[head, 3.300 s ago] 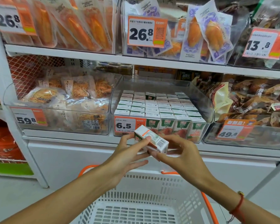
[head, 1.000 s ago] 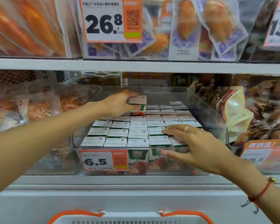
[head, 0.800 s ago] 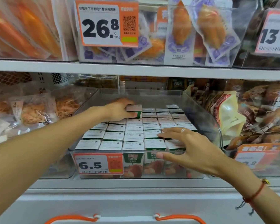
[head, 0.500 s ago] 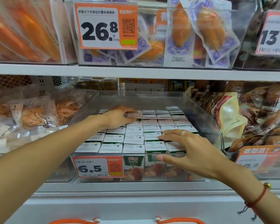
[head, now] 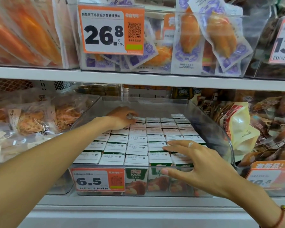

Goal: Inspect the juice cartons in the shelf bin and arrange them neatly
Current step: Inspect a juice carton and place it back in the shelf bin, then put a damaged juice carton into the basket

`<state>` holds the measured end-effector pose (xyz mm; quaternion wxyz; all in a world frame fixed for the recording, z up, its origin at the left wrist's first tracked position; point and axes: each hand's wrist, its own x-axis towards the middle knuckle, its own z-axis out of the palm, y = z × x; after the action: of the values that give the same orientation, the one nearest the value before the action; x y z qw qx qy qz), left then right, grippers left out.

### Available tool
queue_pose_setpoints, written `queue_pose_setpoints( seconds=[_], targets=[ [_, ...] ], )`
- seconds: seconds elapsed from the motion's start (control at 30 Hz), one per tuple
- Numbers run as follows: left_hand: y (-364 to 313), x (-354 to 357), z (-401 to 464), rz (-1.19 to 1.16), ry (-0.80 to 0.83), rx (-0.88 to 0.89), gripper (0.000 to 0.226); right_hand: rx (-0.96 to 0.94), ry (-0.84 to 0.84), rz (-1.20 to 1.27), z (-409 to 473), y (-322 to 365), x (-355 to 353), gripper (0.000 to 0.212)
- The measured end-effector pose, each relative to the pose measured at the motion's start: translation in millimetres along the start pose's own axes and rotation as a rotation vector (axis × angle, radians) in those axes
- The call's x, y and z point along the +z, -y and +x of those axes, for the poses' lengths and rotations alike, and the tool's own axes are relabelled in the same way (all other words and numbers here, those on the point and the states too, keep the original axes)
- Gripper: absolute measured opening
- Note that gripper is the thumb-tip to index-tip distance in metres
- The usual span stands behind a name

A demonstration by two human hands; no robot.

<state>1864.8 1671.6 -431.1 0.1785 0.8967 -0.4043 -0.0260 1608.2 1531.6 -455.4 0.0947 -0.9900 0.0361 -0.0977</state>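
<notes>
A clear plastic shelf bin [head: 220,129] holds several rows of small juice cartons [head: 136,145], white tops up, packed tight. My left hand [head: 120,118] reaches to the back left of the bin. Its curled fingertips pinch one juice carton [head: 139,119], which sits level with the back row. My right hand [head: 194,162] lies flat with spread fingers on the front right cartons, and its thumb hangs over the bin's front wall.
An orange 6.5 price tag [head: 97,180] is on the bin's front. A bin of bagged snacks [head: 31,119] stands to the left, and a yellow pouch [head: 237,129] leans at the right wall. The upper shelf board [head: 138,78] hangs low over the bin.
My left hand lowered the carton from above the back row down into it, level with its neighbours. My right hand stayed flat on the front cartons.
</notes>
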Motion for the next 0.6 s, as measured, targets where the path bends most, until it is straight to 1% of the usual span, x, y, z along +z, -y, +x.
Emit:
queue_pose_setpoints(
  seconds=[0.1, 0.17, 0.33, 0.43, 0.5, 0.6],
  targets=[
    [-11, -7, 8, -0.017, 0.114, -0.039, 0.038, -0.009, -0.003, 0.013, 2, 0, -1, 0.083],
    [-18, -10, 12, -0.06, 0.155, -0.071, 0.038, -0.009, -0.003, 0.035, 3, 0, -2, 0.084],
    [-19, -9, 28, -0.02, 0.23, -0.096, 0.044, -0.012, -0.021, 0.052, 2, -1, 0, 0.083],
    [-6, -4, 41, -0.029, 0.223, -0.121, 0.045, -0.011, -0.024, 0.056, 2, -1, 1, 0.085],
    [4, -1, 46, -0.046, 0.176, -0.134, 0.046, -0.008, -0.024, 0.059, 2, -2, 1, 0.084],
    [11, 3, 49, -0.009, 0.104, -0.035, 0.043, 0.001, -0.022, 0.066, 3, -3, 1, 0.083]
  ],
)
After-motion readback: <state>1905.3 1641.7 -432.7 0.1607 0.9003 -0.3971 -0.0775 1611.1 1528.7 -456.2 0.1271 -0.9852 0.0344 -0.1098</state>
